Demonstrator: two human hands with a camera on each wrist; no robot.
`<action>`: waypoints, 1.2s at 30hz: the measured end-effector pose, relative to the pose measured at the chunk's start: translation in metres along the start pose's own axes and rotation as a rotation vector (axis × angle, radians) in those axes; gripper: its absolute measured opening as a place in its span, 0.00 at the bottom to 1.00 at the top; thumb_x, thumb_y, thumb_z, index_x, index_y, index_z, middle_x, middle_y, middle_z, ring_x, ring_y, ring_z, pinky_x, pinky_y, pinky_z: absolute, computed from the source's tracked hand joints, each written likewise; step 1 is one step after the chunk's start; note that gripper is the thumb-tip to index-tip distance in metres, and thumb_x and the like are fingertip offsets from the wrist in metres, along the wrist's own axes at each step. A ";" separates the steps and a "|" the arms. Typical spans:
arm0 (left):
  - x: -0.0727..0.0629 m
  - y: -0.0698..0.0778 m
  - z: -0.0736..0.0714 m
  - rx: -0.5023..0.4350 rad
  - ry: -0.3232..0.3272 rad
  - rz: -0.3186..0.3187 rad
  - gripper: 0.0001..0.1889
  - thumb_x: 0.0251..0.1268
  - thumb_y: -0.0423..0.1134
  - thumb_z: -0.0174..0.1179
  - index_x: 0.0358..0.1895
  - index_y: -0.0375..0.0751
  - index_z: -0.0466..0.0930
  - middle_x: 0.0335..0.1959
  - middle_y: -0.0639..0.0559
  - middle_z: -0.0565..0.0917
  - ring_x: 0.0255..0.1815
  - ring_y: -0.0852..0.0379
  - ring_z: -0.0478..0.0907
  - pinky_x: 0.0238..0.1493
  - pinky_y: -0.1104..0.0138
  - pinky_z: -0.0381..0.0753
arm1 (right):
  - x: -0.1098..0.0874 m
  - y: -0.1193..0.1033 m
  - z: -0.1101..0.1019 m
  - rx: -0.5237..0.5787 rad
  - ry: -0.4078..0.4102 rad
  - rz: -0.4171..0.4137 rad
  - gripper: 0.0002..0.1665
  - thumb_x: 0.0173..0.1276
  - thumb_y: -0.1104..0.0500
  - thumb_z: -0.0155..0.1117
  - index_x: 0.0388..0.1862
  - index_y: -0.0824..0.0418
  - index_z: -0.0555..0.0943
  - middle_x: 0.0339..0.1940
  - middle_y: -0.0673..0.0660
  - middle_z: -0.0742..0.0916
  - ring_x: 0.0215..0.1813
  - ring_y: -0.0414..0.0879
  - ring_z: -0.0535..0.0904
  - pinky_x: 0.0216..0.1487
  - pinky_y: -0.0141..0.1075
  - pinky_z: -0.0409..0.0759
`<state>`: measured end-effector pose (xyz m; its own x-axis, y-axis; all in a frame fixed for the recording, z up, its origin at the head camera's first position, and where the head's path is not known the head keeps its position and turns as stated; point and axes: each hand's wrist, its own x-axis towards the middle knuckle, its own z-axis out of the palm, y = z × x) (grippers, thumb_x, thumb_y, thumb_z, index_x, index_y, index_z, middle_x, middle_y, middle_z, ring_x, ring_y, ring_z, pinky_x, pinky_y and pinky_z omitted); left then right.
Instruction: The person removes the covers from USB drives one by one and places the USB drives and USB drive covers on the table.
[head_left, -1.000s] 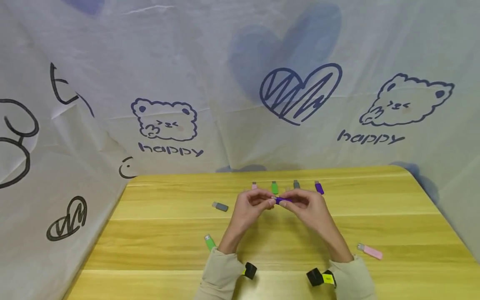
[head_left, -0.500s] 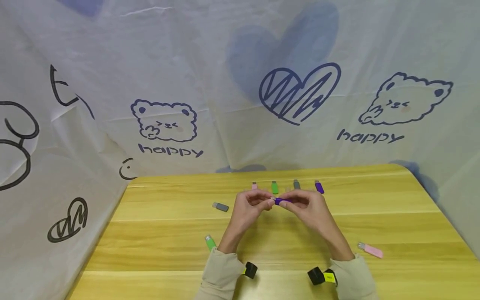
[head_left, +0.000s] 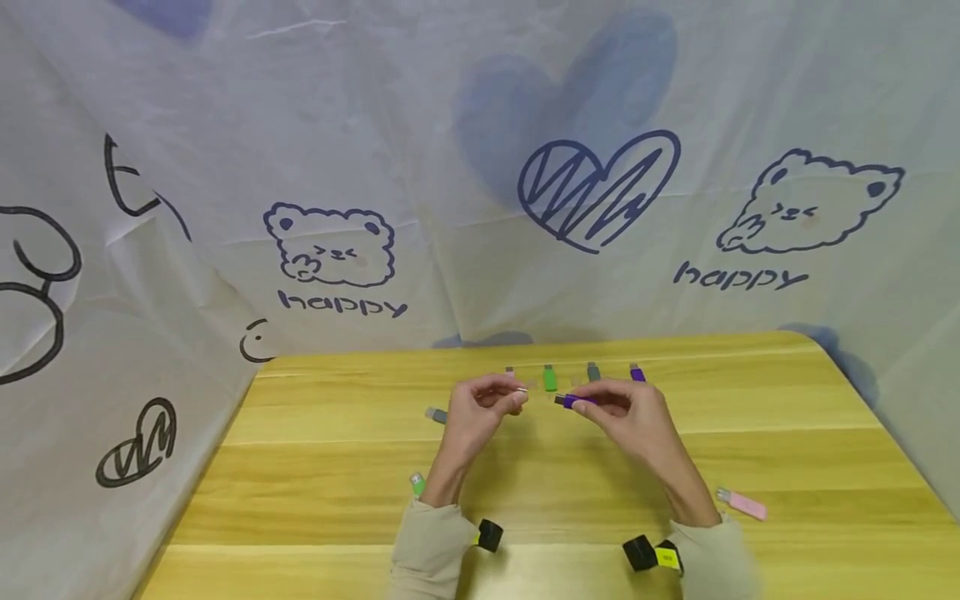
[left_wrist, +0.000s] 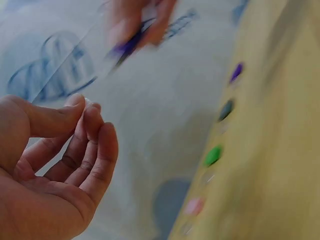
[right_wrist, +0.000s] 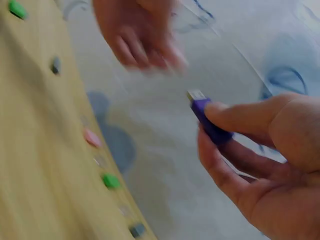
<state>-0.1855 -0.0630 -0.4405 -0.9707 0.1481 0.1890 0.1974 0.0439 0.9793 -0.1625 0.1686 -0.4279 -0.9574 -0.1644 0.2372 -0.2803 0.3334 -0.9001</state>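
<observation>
My right hand (head_left: 637, 421) pinches a purple USB flash drive (right_wrist: 212, 122) between thumb and fingers, its metal plug bare and pointing toward the other hand. A short distance to its left, my left hand (head_left: 472, 417) holds a small clear cap (left_wrist: 87, 101) at the fingertips; most of it is hidden by the thumb and fingers. The two hands are apart, above the table. Behind them lies a row of flash drives: pink (head_left: 510, 372), green (head_left: 550, 378), grey (head_left: 593, 372) and purple (head_left: 637, 372).
Small clear pieces (right_wrist: 100, 161) lie between the drives in the row. A grey drive (head_left: 436, 414) and a green drive (head_left: 417, 483) lie left on the wooden table (head_left: 315, 475), partly behind the left arm. A pink drive (head_left: 742, 504) lies at right. White printed cloth hangs behind.
The hands were together at the purple flash drive. Now they have separated, the left moving left with the clear cap and the right slightly right with the drive, exposing its plug.
</observation>
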 end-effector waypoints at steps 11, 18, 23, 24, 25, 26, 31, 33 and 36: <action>0.004 -0.001 -0.015 -0.030 0.045 -0.020 0.07 0.66 0.30 0.69 0.43 0.28 0.87 0.38 0.39 0.89 0.33 0.52 0.85 0.43 0.59 0.88 | -0.003 0.015 -0.020 -0.055 0.024 0.018 0.11 0.75 0.64 0.66 0.52 0.66 0.87 0.48 0.62 0.89 0.45 0.52 0.87 0.44 0.29 0.84; 0.007 -0.003 -0.015 -0.037 0.046 -0.041 0.06 0.66 0.28 0.69 0.43 0.29 0.87 0.37 0.39 0.88 0.34 0.49 0.85 0.41 0.62 0.88 | -0.004 0.038 -0.043 -0.090 0.231 0.153 0.14 0.74 0.62 0.67 0.52 0.70 0.86 0.51 0.67 0.88 0.43 0.32 0.82 0.43 0.22 0.81; 0.009 -0.007 -0.010 -0.030 0.002 -0.039 0.06 0.67 0.26 0.67 0.43 0.26 0.86 0.38 0.37 0.88 0.33 0.53 0.86 0.41 0.64 0.87 | -0.005 0.055 -0.056 -0.127 0.316 0.319 0.16 0.72 0.63 0.69 0.53 0.71 0.86 0.50 0.68 0.88 0.36 0.26 0.80 0.38 0.21 0.79; 0.009 -0.008 -0.008 -0.025 -0.008 -0.036 0.06 0.67 0.26 0.67 0.44 0.25 0.86 0.38 0.36 0.87 0.33 0.55 0.86 0.41 0.64 0.88 | -0.005 0.058 -0.057 -0.132 0.318 0.346 0.16 0.72 0.63 0.68 0.54 0.71 0.85 0.50 0.68 0.88 0.36 0.28 0.81 0.38 0.22 0.79; 0.009 -0.009 -0.007 -0.021 -0.016 -0.035 0.06 0.67 0.25 0.66 0.44 0.25 0.86 0.39 0.36 0.87 0.34 0.55 0.86 0.41 0.64 0.88 | -0.005 0.061 -0.057 -0.139 0.320 0.370 0.16 0.72 0.62 0.68 0.55 0.70 0.85 0.50 0.68 0.88 0.37 0.30 0.82 0.37 0.22 0.79; 0.009 -0.010 -0.005 -0.019 -0.027 -0.037 0.06 0.68 0.25 0.66 0.44 0.24 0.86 0.39 0.35 0.87 0.34 0.54 0.87 0.41 0.63 0.88 | -0.005 0.064 -0.057 -0.155 0.324 0.386 0.16 0.72 0.62 0.68 0.55 0.70 0.86 0.50 0.67 0.89 0.37 0.33 0.84 0.36 0.23 0.79; 0.007 -0.014 0.004 -0.006 -0.084 -0.049 0.07 0.69 0.24 0.64 0.46 0.23 0.86 0.41 0.33 0.88 0.40 0.42 0.87 0.43 0.62 0.88 | -0.005 0.078 -0.053 -0.261 0.325 0.417 0.15 0.71 0.60 0.69 0.51 0.68 0.88 0.43 0.64 0.91 0.39 0.49 0.88 0.39 0.31 0.79; 0.006 -0.016 0.007 0.007 -0.111 -0.046 0.08 0.69 0.24 0.63 0.46 0.22 0.86 0.42 0.32 0.88 0.41 0.37 0.87 0.44 0.62 0.88 | -0.004 0.080 -0.050 -0.297 0.325 0.417 0.14 0.71 0.60 0.70 0.49 0.68 0.88 0.40 0.63 0.91 0.39 0.53 0.88 0.42 0.38 0.80; 0.004 -0.019 0.013 0.025 -0.138 -0.042 0.07 0.70 0.24 0.62 0.46 0.22 0.86 0.42 0.32 0.88 0.42 0.33 0.86 0.44 0.61 0.88 | -0.003 0.082 -0.045 -0.337 0.327 0.422 0.13 0.70 0.59 0.72 0.45 0.69 0.89 0.36 0.62 0.91 0.37 0.56 0.86 0.42 0.46 0.80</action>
<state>-0.1912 -0.0509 -0.4591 -0.9506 0.2796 0.1346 0.1621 0.0775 0.9837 -0.1853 0.2385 -0.4857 -0.9468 0.3201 0.0341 0.1711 0.5901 -0.7890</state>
